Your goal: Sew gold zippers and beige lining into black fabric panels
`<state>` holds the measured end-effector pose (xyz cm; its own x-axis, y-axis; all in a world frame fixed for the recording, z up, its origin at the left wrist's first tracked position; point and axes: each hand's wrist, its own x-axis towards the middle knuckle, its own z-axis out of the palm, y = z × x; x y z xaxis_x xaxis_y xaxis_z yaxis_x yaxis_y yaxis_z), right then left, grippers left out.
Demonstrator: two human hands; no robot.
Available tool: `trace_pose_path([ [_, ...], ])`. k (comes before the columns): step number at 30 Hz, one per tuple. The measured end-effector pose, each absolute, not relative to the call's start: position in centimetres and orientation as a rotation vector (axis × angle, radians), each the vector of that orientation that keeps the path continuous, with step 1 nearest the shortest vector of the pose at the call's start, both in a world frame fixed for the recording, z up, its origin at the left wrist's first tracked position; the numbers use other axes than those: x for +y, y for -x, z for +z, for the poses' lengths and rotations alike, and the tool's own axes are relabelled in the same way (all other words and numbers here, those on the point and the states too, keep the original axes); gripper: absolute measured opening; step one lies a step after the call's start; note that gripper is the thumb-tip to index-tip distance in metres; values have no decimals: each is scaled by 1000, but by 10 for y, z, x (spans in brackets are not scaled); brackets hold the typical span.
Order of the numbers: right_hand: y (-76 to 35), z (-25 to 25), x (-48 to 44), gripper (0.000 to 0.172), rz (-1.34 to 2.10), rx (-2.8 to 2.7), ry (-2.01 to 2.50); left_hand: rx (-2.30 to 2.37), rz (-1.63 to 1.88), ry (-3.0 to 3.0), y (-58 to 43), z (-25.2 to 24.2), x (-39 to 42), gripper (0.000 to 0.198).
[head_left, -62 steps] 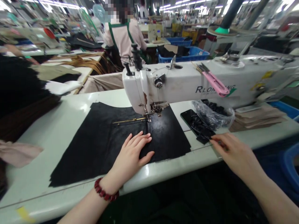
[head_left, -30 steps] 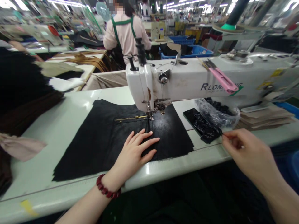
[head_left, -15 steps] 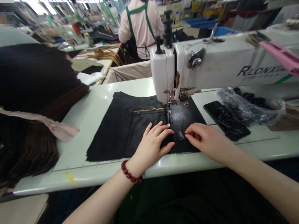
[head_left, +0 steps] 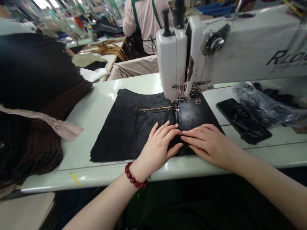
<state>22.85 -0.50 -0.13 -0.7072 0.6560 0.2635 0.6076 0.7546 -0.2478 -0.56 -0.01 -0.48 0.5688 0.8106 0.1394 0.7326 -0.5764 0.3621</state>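
Observation:
A black leather panel (head_left: 115,140) lies flat on the white sewing table, under the needle of a white sewing machine (head_left: 172,57). A brass zipper (head_left: 155,109) runs across it up to the presser foot (head_left: 178,100). My left hand (head_left: 159,143) rests flat on the leather just left of the seam line. Beside it, my right hand (head_left: 206,140) presses flat near the panel's front edge, fingertips almost meeting the left ones. The small dark label seen earlier does not show and may lie under my right fingers.
At the right, a black tray (head_left: 243,121) holds small dark pieces, and a clear plastic bag (head_left: 261,103) lies behind it. A tall stack of dark leather (head_left: 31,80) with a pink strip (head_left: 45,123) is at the left. A co-worker (head_left: 146,25) stands beyond the machine.
My right hand has moved left from the tray onto the leather, and the small label it held is no longer visible. Both hands now lie flat side by side. The view has shifted closer to the needle.

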Motion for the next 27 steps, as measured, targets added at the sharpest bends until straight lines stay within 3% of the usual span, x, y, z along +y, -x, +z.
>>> trace_pose_path([
  [17, -236, -6, -3, 30, 315, -2560, 1005, 1305, 457, -2510, 5, -6, -1, 47],
  [27, -233, -11, -1, 31, 268, -2546, 994, 1294, 414, -2540, 5, -5, -1, 33],
])
